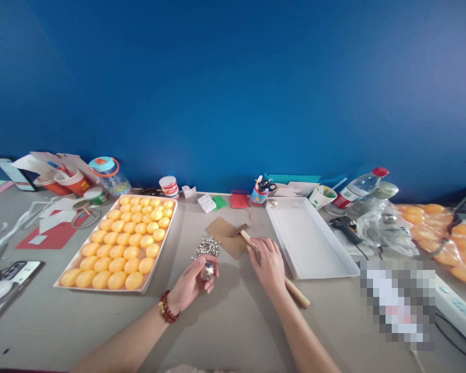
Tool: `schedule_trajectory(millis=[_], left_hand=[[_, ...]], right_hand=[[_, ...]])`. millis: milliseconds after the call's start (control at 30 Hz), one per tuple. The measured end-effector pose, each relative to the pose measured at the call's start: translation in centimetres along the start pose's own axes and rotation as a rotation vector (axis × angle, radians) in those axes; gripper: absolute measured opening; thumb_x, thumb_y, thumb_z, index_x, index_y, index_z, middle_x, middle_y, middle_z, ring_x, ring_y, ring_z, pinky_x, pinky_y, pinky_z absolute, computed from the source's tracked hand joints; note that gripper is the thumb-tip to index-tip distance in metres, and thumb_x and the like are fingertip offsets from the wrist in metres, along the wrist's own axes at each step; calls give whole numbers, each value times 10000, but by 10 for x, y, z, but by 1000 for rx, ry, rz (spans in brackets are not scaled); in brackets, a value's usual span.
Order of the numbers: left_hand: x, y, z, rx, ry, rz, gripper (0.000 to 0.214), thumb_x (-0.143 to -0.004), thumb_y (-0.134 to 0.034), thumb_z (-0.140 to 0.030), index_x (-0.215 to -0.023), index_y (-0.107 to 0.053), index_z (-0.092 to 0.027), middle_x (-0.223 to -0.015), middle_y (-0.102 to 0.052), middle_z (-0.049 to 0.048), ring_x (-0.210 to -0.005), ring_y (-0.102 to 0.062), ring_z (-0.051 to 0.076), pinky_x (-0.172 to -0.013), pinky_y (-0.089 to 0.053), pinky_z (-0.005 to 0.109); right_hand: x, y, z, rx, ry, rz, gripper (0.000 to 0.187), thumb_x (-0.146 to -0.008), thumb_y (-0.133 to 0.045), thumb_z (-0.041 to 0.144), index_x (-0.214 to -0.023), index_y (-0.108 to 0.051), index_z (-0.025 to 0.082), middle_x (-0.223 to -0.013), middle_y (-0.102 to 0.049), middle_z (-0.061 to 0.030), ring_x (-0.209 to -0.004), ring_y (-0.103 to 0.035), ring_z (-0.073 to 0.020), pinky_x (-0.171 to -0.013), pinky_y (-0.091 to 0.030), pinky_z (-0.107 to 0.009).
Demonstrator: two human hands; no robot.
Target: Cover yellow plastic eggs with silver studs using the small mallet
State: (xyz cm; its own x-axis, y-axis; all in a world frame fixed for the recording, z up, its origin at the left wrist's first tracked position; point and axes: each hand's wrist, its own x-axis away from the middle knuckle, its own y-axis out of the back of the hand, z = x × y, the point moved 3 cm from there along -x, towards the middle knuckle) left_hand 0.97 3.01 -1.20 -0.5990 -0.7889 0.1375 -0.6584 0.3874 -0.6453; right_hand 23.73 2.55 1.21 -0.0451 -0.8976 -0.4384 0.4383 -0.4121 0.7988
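My left hand (194, 282) is closed around a small ball covered in shiny silver pieces (208, 271), held just above the table. A red bead bracelet (167, 307) circles that wrist. My right hand (269, 261) lies over the wooden handle of a brush (295, 291), fingers curled on it; the brush head (240, 231) rests on a piece of brown cardboard (225, 235). A small heap of silver pieces (207, 245) lies between the cardboard and my left hand.
A tray of several yellow balls (119, 241) sits at left. An empty white tray (308, 238) is at right, with a glue gun (345, 226), water bottle (359, 187) and a bag of orange balls (446, 233) beyond. Cups, paper scraps and a pen pot (259, 194) line the blue wall.
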Motion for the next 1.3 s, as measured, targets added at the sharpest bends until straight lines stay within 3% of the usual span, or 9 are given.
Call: schedule_trajectory(millis=[67, 167, 300, 467, 700, 833, 967, 1133, 1300], left_hand=[[0, -1, 3, -2, -5, -12, 352, -969, -477, -457, -1022, -651, -156, -856, -612, 59, -565, -503, 92, -588, -441, 272], [1, -1, 6, -21, -23, -53, 371, -967, -484, -461, -1155, -640, -182, -917, -629, 70, -675, -556, 135, -643, -467, 291], [5, -2, 5, -52, -45, -91, 413, -930, -567, -394, -1306, -583, -224, -1064, -646, 82, -886, -589, 185, -790, -477, 310], [10, -4, 2, -54, -63, -34, 533, -879, -655, -346, -1387, -510, -281, -1165, -630, 74, -974, -585, 191, -875, -465, 316], [4, 3, 9, -36, -89, -74, 285, -822, -752, -294, -1085, -677, -215, -995, -647, 43, -902, -588, 155, -828, -470, 275], [4, 5, 9, -16, -50, -107, 293, -813, -764, -265, -1094, -691, -226, -1038, -670, 40, -921, -611, 152, -862, -479, 292], [5, 4, 6, -40, -23, -131, 294, -822, -754, -279, -1104, -706, -214, -1134, -667, 68, -964, -614, 166, -850, -480, 279], [6, -3, 10, -37, -33, -8, 404, -844, -725, -336, -1227, -642, -236, -1207, -642, 82, -1045, -598, 202, -926, -465, 331], [10, -10, 10, -305, -140, -33, 412, -876, -683, -312, -1271, -588, -244, -1202, -624, 64, -1042, -582, 204, -954, -454, 342]], right_hand=[[2, 1, 21, -250, 83, 6, 181, -962, -492, 260, -1082, -622, 224, -1026, -666, -95, -995, -609, -263, -915, -481, -426], [11, -5, 54, -550, 168, 160, 238, -943, -564, 326, -1163, -614, 248, -1074, -675, -84, -1005, -632, -242, -863, -527, -376], [20, -13, 78, -581, 238, 233, 463, -850, -696, 438, -1262, -586, 259, -1293, -603, -118, -1211, -560, -293, -996, -476, -445], [22, -14, 79, -612, 265, 194, 391, -863, -673, 339, -1237, -584, 266, -1248, -621, -106, -1186, -571, -275, -968, -495, -440], [23, -10, 73, -594, 273, 133, 386, -880, -622, 209, -1250, -527, 268, -1205, -634, -97, -1154, -581, -265, -960, -484, -463], [23, -12, 70, -606, 266, 172, 439, -875, -674, 295, -1284, -518, 270, -1223, -633, -101, -1169, -580, -275, -964, -488, -462], [23, -13, 69, -611, 289, 117, 352, -896, -649, 247, -1234, -556, 277, -1187, -658, -87, -1131, -605, -260, -943, -492, -451], [25, -13, 70, -574, 310, 42, 339, -877, -660, 212, -1195, -556, 271, -1148, -670, -91, -1069, -627, -259, -909, -497, -459], [26, -14, 74, -543, 328, 29, 335, -859, -643, 179, -1171, -545, 252, -1110, -674, -94, -1041, -629, -253, -879, -507, -448]])
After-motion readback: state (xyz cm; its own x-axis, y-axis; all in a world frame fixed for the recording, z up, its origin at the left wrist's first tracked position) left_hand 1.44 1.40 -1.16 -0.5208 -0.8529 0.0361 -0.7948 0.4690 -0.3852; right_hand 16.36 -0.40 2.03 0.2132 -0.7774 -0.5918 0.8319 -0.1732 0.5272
